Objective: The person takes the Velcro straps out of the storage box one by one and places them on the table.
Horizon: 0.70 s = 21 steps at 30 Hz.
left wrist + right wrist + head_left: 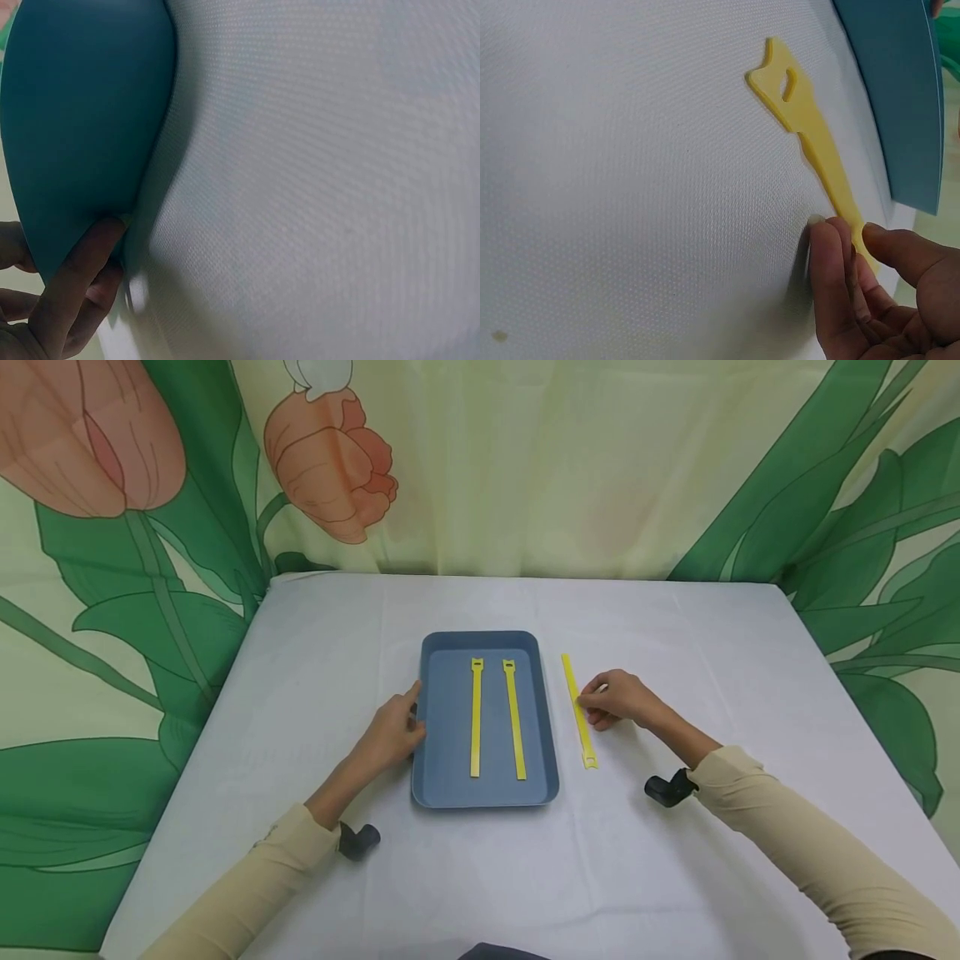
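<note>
A blue-grey tray (480,789) lies on the white-covered table. Two yellow cable straps lie lengthwise in it, a left strap (476,718) and a right strap (515,718), slotted heads at the far end. My left hand (390,731) grips the tray's left edge; in the left wrist view its fingertips (112,229) press the outer wall. To the right of the tray, a third yellow cable strap (570,681) lies with its slotted head (784,82) toward me. My right hand (618,697) pinches this strap near its middle between thumb and fingers.
The white cloth (337,652) covers the table. A curtain (525,468) printed with tulips and leaves hangs behind it. Black devices are strapped at both wrists, a left one (360,842) and a right one (670,788). A dark object (498,952) shows at the bottom edge.
</note>
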Each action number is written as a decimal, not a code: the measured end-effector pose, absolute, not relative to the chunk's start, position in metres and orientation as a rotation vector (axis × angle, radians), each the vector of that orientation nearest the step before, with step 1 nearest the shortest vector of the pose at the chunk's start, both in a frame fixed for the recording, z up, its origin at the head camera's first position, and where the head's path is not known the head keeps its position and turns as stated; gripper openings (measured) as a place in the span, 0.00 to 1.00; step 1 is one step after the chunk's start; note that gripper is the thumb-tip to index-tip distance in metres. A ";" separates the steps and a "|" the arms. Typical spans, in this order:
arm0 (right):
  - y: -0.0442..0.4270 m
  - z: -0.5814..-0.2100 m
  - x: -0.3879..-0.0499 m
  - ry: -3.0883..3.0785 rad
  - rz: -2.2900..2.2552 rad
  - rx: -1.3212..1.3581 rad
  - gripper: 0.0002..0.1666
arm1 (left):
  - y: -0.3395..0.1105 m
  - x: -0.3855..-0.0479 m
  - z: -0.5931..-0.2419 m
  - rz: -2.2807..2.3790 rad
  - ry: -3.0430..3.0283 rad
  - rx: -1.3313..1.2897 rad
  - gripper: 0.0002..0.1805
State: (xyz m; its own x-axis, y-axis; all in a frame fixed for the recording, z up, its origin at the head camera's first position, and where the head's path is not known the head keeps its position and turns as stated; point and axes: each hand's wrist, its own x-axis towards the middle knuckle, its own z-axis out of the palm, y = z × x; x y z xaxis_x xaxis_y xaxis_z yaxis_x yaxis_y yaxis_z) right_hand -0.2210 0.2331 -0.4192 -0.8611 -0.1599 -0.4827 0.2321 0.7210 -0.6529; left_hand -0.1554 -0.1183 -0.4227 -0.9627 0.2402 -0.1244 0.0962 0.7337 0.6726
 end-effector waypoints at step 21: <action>0.238 -0.412 -0.223 2.461 -0.959 0.039 0.17 | -0.120 -0.154 -0.419 1.063 2.720 0.280 0.39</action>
